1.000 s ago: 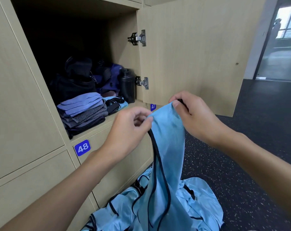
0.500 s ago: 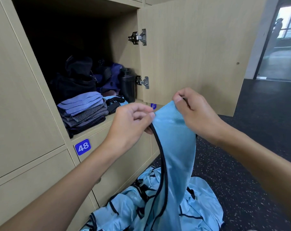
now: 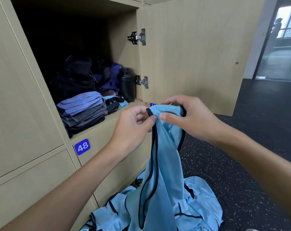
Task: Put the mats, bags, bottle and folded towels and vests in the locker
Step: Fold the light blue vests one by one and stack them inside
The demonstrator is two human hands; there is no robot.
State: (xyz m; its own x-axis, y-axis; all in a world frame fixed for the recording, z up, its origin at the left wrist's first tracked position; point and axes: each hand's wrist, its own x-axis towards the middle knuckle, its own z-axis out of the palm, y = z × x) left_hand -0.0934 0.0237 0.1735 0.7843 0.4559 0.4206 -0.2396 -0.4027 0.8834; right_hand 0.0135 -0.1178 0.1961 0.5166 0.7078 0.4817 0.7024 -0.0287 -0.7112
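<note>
A light blue vest point(image 3: 164, 157) with black trim hangs in front of the locker. My left hand point(image 3: 134, 124) pinches its black-edged top corner, and my right hand point(image 3: 186, 115) grips the top edge beside it. The open locker point(image 3: 124, 110) holds a stack of folded towels point(image 3: 83, 109) at the front left, a folded blue vest point(image 3: 116, 102) beside them, a black bottle point(image 3: 126, 84) at the right wall, and dark and purple bags point(image 3: 84, 77) behind. More blue vests point(image 3: 196, 209) lie in a heap on the floor.
The locker door point(image 3: 191, 52) stands open to the right, just above my right hand. Shut locker fronts fill the left and below, one marked 48 point(image 3: 82, 146). Dark speckled floor point(image 3: 241, 164) spreads to the right, with a glass doorway point(image 3: 281, 44) far off.
My hands have drawn closer together along the vest's top edge, gathering the cloth between them. The vest hangs more narrowly. The locker's contents are unchanged.
</note>
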